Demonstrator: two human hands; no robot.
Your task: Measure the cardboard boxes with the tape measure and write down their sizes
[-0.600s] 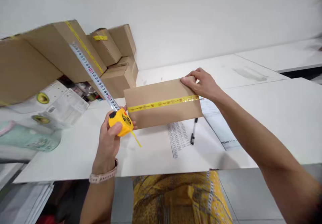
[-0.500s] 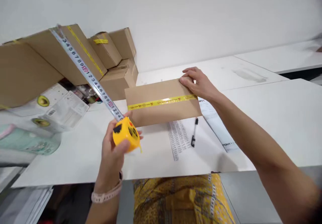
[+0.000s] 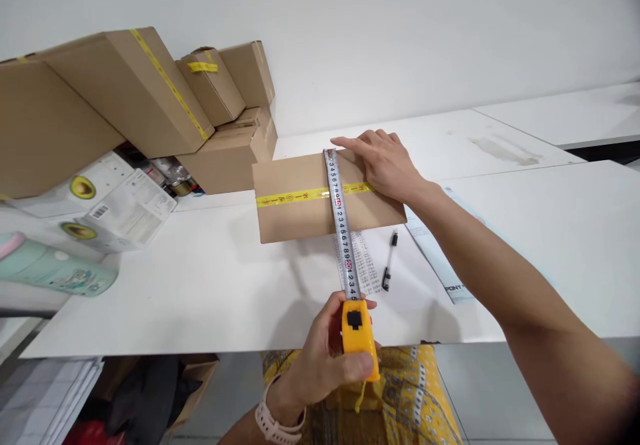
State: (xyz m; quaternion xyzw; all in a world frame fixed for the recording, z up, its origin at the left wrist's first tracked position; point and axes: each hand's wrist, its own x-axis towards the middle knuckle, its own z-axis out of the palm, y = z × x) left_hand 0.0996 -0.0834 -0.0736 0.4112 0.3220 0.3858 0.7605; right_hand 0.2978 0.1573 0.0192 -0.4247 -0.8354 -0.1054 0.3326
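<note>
My left hand (image 3: 333, 358) is closed round the yellow case of a tape measure (image 3: 357, 338) near the table's front edge. Its metal blade (image 3: 342, 231) runs away from me across the short side of a cardboard box (image 3: 295, 218), with the hook end at the box's far edge. Yellow printed tape bands the box, and the blade crosses it. My right hand (image 3: 387, 165) grips the box's far right part; its index finger stretches left to beside the blade's hook end. The thumb is hidden. Below the box, a printed sheet (image 3: 370, 278) is partly covered.
A pen (image 3: 390, 261) lies on the sheet, beside a pale blue plastic mailer (image 3: 457, 285) under my right arm. Stacked cardboard boxes (image 3: 170, 105) stand at the back left. Avocado-printed packs (image 3: 120, 205) and a mint green bottle (image 3: 60, 265) lie at the left of the white table (image 3: 190, 298).
My left hand has swung the tape measure right and nearer to me, bringing the blade from the left onto the box. My right index finger now stretches toward the blade's end.
</note>
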